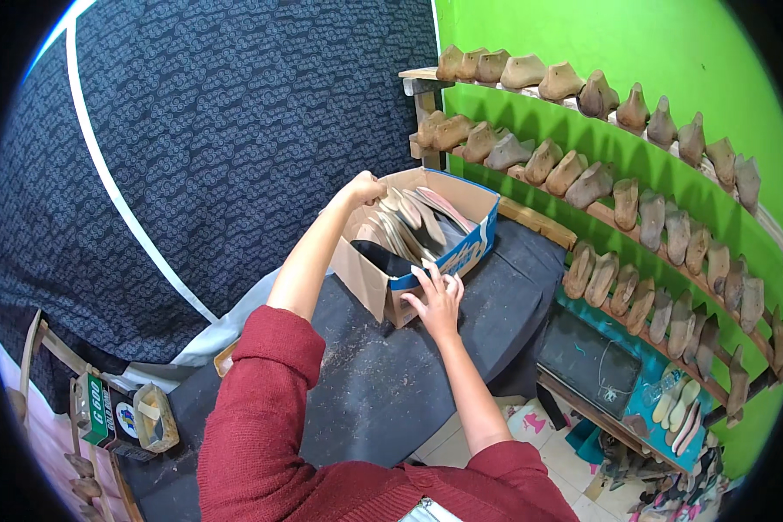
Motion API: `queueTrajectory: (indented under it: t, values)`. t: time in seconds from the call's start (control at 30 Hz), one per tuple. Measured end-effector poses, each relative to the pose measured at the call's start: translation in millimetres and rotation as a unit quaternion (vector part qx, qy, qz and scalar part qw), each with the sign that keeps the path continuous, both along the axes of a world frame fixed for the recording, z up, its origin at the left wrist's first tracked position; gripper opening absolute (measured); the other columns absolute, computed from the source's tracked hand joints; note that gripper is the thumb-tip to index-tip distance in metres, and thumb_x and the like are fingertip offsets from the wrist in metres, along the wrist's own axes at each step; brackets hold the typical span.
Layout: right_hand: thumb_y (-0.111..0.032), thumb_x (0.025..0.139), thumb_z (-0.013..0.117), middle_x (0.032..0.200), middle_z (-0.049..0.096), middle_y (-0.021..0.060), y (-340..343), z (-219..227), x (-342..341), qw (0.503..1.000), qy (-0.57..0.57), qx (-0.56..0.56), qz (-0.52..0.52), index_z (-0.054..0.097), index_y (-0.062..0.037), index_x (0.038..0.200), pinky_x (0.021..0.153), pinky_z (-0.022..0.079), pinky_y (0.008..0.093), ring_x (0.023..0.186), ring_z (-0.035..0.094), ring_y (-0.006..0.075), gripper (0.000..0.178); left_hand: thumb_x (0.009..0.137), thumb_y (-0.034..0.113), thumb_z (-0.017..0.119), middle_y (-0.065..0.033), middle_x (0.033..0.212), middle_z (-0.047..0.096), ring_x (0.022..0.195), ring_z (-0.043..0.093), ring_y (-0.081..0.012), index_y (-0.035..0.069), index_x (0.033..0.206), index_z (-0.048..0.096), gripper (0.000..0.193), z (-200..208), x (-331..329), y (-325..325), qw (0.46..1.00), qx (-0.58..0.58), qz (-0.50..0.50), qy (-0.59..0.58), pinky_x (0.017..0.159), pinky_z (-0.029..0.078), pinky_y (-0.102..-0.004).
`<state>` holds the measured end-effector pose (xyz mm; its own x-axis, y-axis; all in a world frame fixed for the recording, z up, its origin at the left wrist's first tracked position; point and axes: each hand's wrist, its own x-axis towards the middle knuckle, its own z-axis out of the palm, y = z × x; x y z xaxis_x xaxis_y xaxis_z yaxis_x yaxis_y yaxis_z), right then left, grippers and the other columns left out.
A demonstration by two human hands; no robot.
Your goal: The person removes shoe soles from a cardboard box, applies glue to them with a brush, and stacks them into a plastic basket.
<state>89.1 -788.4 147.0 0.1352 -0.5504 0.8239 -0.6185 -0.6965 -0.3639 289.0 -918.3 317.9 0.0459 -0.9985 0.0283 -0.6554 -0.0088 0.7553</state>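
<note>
On the dark table stands an open cardboard box (376,291), brown with a blue printed side. Inside it, several pale shoe insoles (398,228) stand on edge, packed side by side, with a black flat piece (381,258) at the near end. My left hand (364,189) is at the box's far left rim beside the insoles, its fingers curled closed; what they grip is hidden. Against the box's near right corner rests my right hand (437,303), fingers spread and touching the cardboard from outside.
Wooden shoe lasts (561,83) line several shelves on the green wall at right. Below, a teal-covered bench (574,317) holds a dark tray and more insoles. A green carton (98,409) and a small tub (155,418) sit at left. A dark patterned curtain (235,113) hangs behind.
</note>
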Motion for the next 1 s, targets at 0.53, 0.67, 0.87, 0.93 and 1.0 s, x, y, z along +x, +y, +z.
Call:
queueTrajectory:
  t: [0.53,0.67,0.87,0.93,1.0]
  values:
    - [-0.028,0.064,0.066,0.124,0.039,0.0004,-2.4,-4.6,3.9,0.998,-0.025,0.037,0.042,0.046,-0.0200,0.114,0.082,0.033,0.0393,0.090,0.045,0.0258,0.054,0.080,0.011,0.048,-0.0017,0.067,0.052,0.056,0.047,-0.0073,-0.002,0.085,0.056,0.015,8.8,47.0,68.8,0.992,-0.026,0.023,0.123,0.048,0.039,-0.0192]
    - [-0.022,0.065,0.066,0.126,0.036,0.0050,-1.0,-0.5,3.5,0.995,-0.049,0.052,0.076,0.041,-0.0168,0.119,0.082,0.036,0.0415,0.093,0.045,0.0315,0.059,0.084,0.016,0.048,-0.0058,0.088,0.057,0.068,0.052,-0.0077,-0.005,0.118,0.039,0.041,-16.3,30.7,117.9,0.972,-0.141,0.025,0.185,0.058,0.043,-0.0206]
    - [-0.015,0.066,0.066,0.129,0.033,0.0080,4.9,6.0,6.7,0.989,-0.063,0.066,0.116,0.037,-0.0148,0.121,0.085,0.035,0.0402,0.098,0.044,0.0332,0.063,0.086,0.018,0.047,-0.0016,0.093,0.055,0.072,0.050,-0.0036,-0.002,0.119,0.040,0.039,-67.0,21.0,208.8,0.942,-0.229,0.055,0.240,0.058,0.040,-0.0173]
    - [-0.013,0.066,0.066,0.129,0.033,0.0087,6.0,9.0,9.8,0.989,-0.060,0.066,0.122,0.038,-0.0126,0.120,0.087,0.034,0.0391,0.105,0.040,0.0330,0.061,0.086,0.017,0.047,-0.0014,0.095,0.054,0.072,0.050,-0.0030,-0.002,0.119,0.040,0.039,-80.8,21.7,240.1,0.932,-0.244,0.073,0.257,0.058,0.039,-0.0167]
    - [-0.012,0.065,0.065,0.128,0.033,0.0087,11.9,16.5,9.7,0.988,-0.048,0.089,0.117,0.039,-0.0109,0.118,0.090,0.033,0.0384,0.113,0.037,0.0319,0.059,0.086,0.012,0.045,-0.0009,0.091,0.048,0.068,0.049,-0.0031,-0.002,0.122,0.035,0.039,-96.2,23.9,270.1,0.916,-0.278,0.075,0.278,0.055,0.040,-0.0160]
